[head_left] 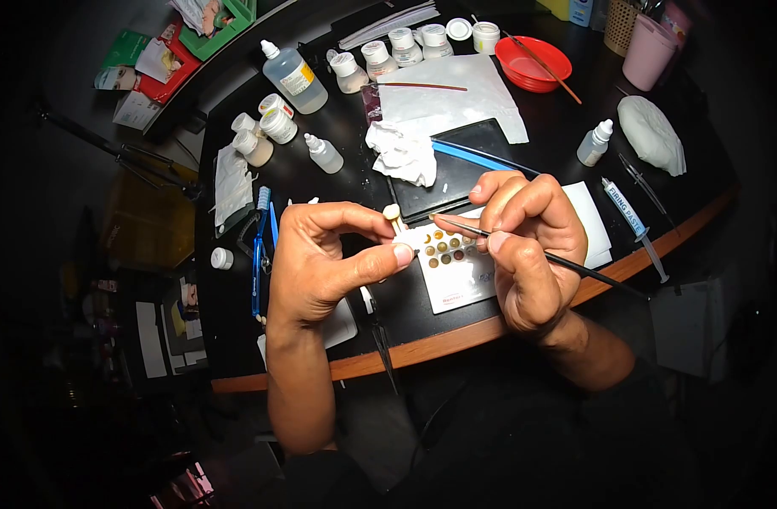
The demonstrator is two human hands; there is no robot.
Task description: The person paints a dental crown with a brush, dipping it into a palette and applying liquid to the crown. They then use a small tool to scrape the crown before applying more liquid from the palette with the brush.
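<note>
My left hand (pixel 325 259) pinches a small holder between thumb and fingertips. On top of it sits a small cream-coloured piece that looks like a dental crown (pixel 392 211). A fine paintbrush (pixel 590 273) with a dark handle is gripped in my right hand (pixel 537 246), its tip pointing left, a short way right of the crown and apart from it. Below and between both hands lies a white palette (pixel 461 294) with several round wells of yellow, brown and dark colour. My right fingers hide part of its right side.
Behind my hands lie a crumpled tissue (pixel 401 154) and a black tray (pixel 477 140). Dropper bottles, including a large one (pixel 297 81), and jars (pixel 352 75) stand farther back. A red bowl (pixel 533 64) and a firing paste syringe (pixel 630 219) are to the right.
</note>
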